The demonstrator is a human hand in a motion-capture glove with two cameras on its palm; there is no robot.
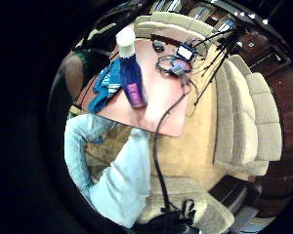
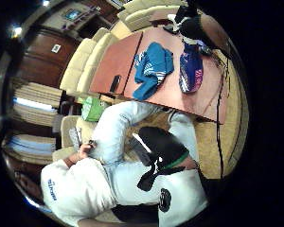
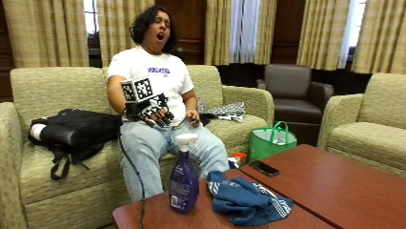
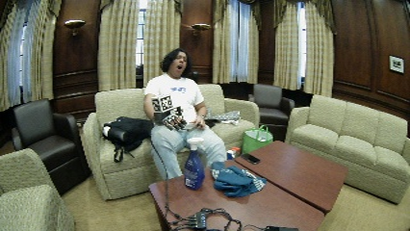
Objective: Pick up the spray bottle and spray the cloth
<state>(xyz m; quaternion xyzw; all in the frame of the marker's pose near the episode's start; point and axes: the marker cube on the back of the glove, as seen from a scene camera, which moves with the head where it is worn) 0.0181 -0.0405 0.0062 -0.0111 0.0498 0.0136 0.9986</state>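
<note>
No word or number can be read anywhere here. The person's white T-shirt (image 3: 155,76) carries a short line of blue lettering across the chest, too small to make out; the thumb side palm view shows what may be the same blue print, equally unreadable. The spray bottle (image 3: 183,179), standing upright on the worktop (image 3: 355,191), bears a pink label low on its blue body in both palm views, its text blurred.

Spray bottle (image 3: 184,183) stands on table (image 3: 342,191) beside cloth (image 3: 247,200).
</note>
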